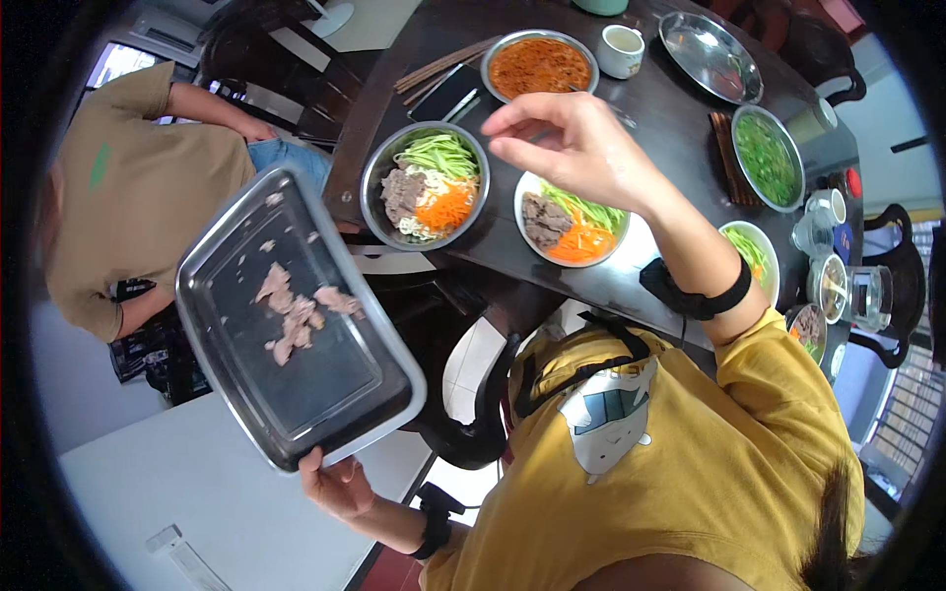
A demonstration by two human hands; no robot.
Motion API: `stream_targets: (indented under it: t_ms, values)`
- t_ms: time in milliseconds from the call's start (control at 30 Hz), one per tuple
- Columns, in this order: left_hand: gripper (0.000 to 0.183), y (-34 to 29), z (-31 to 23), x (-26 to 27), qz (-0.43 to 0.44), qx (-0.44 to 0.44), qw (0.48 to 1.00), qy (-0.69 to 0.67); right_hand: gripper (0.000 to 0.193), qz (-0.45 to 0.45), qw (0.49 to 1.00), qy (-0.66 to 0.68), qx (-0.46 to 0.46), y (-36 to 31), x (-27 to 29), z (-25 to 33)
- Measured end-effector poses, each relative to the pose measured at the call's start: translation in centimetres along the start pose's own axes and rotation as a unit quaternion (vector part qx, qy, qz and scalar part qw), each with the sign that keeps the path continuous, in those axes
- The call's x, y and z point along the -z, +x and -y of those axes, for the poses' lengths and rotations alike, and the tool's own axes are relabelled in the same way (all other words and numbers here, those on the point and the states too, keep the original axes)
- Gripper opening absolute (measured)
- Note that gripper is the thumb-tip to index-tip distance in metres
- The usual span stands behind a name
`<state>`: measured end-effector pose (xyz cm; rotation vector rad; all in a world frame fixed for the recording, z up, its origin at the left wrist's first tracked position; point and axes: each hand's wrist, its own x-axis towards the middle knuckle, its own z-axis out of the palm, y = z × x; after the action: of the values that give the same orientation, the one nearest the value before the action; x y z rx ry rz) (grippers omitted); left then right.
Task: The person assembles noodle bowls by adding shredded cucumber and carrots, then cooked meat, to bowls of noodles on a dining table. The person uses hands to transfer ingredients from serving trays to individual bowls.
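A shallow rectangular metal tray is tilted at the left, held at its near corner by my left hand. Several scraps of cooked meat lie in it. My right hand hovers over the table with thumb and fingers apart, nothing visible between them. Below it sits a white bowl of sliced meat, shredded carrot and cucumber, partly hidden by that hand. To its left stands a steel bowl with noodles, meat, carrot and cucumber strips.
Farther back are a bowl of red sauce, chopsticks, a phone, a white cup and a steel plate. A bowl of greens and glass jugs stand right. Another person is close by at left.
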<state>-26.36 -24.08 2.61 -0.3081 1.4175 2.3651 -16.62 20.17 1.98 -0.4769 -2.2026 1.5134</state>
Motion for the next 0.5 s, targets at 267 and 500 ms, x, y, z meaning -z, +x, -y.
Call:
stream_targets:
  t_ms: [267,500]
  values:
    - [0.025,2.6,3.7,-3.9,-0.014,0.061,0.998,-0.030,0.053,0.166,0.955,-0.096,0.229,6.5,-8.7,3.5]
    - [0.030,4.3,2.7,-4.2,-0.008,0.035,0.999,0.015,0.060,0.276,0.884,-0.123,0.357,8.9,-17.3,2.3]
